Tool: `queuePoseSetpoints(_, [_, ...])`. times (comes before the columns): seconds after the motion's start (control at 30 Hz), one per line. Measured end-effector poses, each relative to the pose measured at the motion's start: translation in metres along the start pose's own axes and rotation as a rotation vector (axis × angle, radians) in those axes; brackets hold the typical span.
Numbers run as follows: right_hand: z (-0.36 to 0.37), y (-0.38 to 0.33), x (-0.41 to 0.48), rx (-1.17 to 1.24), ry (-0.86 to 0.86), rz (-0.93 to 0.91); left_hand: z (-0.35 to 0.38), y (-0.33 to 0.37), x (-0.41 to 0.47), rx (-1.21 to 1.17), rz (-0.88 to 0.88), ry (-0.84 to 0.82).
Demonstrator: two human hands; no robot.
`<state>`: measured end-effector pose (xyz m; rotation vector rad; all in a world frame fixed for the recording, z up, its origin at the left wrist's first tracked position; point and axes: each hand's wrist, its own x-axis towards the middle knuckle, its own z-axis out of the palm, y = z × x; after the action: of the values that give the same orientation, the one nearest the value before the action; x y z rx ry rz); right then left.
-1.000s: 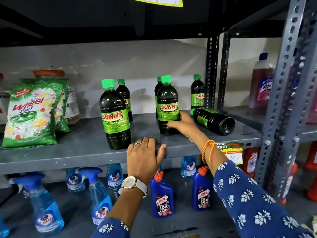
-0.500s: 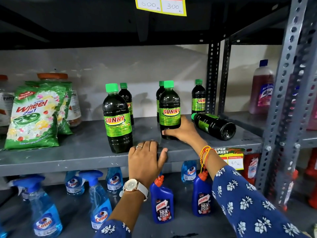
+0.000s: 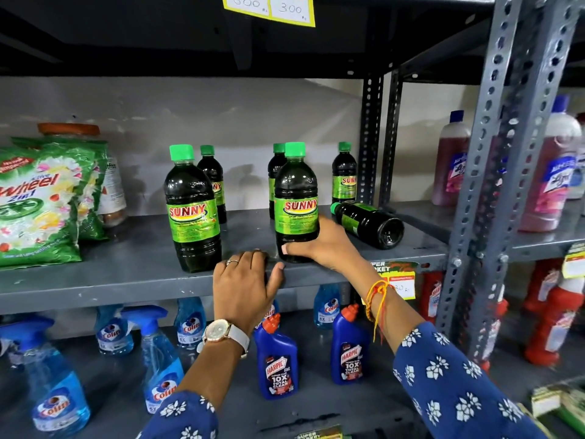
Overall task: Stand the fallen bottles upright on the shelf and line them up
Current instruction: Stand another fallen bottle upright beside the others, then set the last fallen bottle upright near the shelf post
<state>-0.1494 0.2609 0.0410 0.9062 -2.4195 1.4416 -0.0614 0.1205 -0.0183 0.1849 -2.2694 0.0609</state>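
A grey metal shelf (image 3: 104, 280) holds dark green-capped bottles. The right hand (image 3: 319, 245) wraps the base of an upright front bottle (image 3: 296, 201), apparently lining it up. The left hand (image 3: 243, 286) rests flat on the shelf edge, holding nothing. One fallen bottle (image 3: 368, 224) lies behind, likely next; rear bottles are partly hidden.

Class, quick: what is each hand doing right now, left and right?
Left hand: open, flat on the shelf edge, holding nothing.
Right hand: grip closed around the lower part of an upright Sunny bottle.
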Motion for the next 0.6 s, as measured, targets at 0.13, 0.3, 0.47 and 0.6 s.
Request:
queuePoseSetpoints(0.13, [-0.001,-0.002,-0.004,-0.007,0.004,-0.001,-0.001,0.001,0.0,0.006,-0.007,-0.03])
queuePoseSetpoints(0.3, [-0.002,-0.005,-0.012,0.005,-0.051,-0.033,-0.002,0.001,-0.003,-0.023,-0.012,0.023])
queuePoseSetpoints(0.47, [-0.05,-0.008,-0.009,0.054,0.187,-0.036,-0.002,0.025,-0.019,-0.319,0.066,0.259])
queuePoseSetpoints(0.6, [-0.105,-0.003,0.023,-0.098,0.408,0.008,-0.001,0.091,-0.005,-0.358,0.406,0.156])
